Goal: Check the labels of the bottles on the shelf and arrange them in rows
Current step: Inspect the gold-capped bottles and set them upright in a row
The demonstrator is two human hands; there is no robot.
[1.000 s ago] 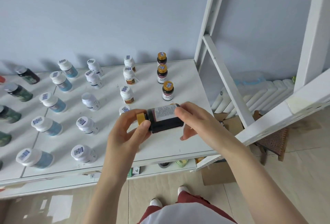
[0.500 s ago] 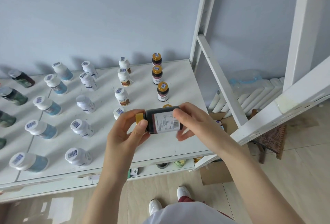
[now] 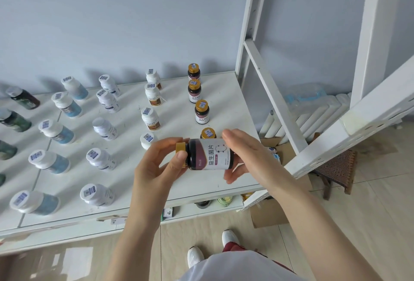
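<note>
We hold a dark bottle point(image 3: 209, 154) on its side above the front right corner of the white shelf point(image 3: 226, 92), clear of the surface. Our left hand point(image 3: 156, 168) pinches its gold cap point(image 3: 181, 155) between thumb and fingers, and our right hand point(image 3: 244, 157) grips the base end, fingers over the top and thumb beneath. The white and maroon label faces us and reads 益生菌片 in large dark characters; the smaller print below we cannot read

Along the right edge of the shelf stand four matching gold-capped bottles point(image 3: 201, 111) in one line running from the back edge toward the front, each with a barcode sticker on its cap; the nearest is partly hidden behind the held bottle. Left of them runs a line of white bottles with brown labels point(image 3: 153, 94), then white bottles with dark blue print point(image 3: 108, 101), then blue-labelled white bottles point(image 3: 67, 104), all barcode-capped. Dark green bottles point(image 3: 22, 97) stand by the left edge. Their label text is too small to read
</note>
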